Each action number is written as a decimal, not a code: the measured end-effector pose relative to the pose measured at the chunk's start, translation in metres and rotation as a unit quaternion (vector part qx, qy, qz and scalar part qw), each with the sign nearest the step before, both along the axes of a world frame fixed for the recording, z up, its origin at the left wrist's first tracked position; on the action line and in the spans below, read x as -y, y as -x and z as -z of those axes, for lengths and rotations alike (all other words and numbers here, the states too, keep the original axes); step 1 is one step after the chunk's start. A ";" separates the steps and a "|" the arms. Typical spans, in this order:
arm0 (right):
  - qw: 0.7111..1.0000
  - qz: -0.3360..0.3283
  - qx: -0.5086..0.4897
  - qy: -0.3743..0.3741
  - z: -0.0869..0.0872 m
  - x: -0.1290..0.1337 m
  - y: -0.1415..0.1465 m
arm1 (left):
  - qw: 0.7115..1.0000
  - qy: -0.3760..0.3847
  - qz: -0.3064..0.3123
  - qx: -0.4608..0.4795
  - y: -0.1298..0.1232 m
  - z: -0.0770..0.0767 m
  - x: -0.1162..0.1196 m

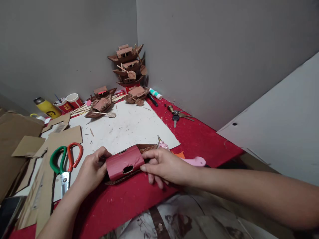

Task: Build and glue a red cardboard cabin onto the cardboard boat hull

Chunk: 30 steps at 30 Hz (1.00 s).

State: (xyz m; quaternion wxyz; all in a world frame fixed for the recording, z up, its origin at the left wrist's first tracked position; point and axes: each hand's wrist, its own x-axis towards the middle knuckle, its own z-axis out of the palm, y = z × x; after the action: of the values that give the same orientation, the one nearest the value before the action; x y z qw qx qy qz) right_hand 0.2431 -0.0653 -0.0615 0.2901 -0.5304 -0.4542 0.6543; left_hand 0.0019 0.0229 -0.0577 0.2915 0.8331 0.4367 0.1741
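Near the table's front edge, a curved red cardboard cover (122, 164) with a ragged hole in its side sits over a small brown cardboard boat (148, 147). My left hand (92, 169) closes on the cover's left end, its fingertips partly hidden behind it. At the other end, my right hand (168, 166) pinches the cover's edge between thumb and fingers. What looks like a pink glue gun (196, 161) with a metal tip lies behind my right hand, partly covered by it. Scissors (65, 179) with green and orange handles rest left of my left hand.
Finished-looking model boats (124, 53) are stacked in the corner, with more boats (102, 104) on a white sheet (129, 122). Keys (175, 118) lie on the red table cover (204, 142). Paper cups (73, 99), a yellow bottle (48, 109) and cardboard pieces (67, 134) occupy the left.
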 end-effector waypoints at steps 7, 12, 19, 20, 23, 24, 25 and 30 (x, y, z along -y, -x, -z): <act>0.996 0.014 -0.049 0.078 -0.001 -0.003 0.011 | 1.000 -0.017 -0.001 0.002 -0.002 0.000 -0.002; 0.995 0.036 -0.047 0.083 -0.002 0.000 0.016 | 0.999 -0.045 -0.011 -0.029 0.004 -0.007 -0.002; 0.995 0.042 -0.045 0.079 -0.003 0.000 0.023 | 0.960 -0.260 -0.091 -0.043 0.033 -0.012 0.065; 0.995 0.038 -0.047 0.079 -0.003 0.000 0.025 | 0.965 -0.249 -0.065 -0.045 0.033 -0.007 0.073; 0.996 0.022 -0.048 0.078 -0.004 -0.002 0.031 | 0.968 -0.247 -0.023 -0.042 0.031 0.011 0.082; 0.996 0.016 -0.047 0.077 -0.004 -0.003 0.033 | 0.967 -0.250 -0.021 -0.042 0.029 0.016 0.081; 0.996 0.010 -0.045 0.076 -0.004 -0.003 0.034 | 0.966 -0.254 -0.020 -0.044 0.028 0.021 0.078; 0.998 -0.008 -0.018 0.064 -0.003 -0.005 0.034 | 0.959 -0.280 -0.028 -0.043 0.027 0.026 0.069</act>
State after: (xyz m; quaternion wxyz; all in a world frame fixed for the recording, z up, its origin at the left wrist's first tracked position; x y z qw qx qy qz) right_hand 0.2088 -0.0606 -0.0587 0.2584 -0.5324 -0.4103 0.6939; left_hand -0.0253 -0.0459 -0.0837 0.0230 0.8756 0.4053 0.2616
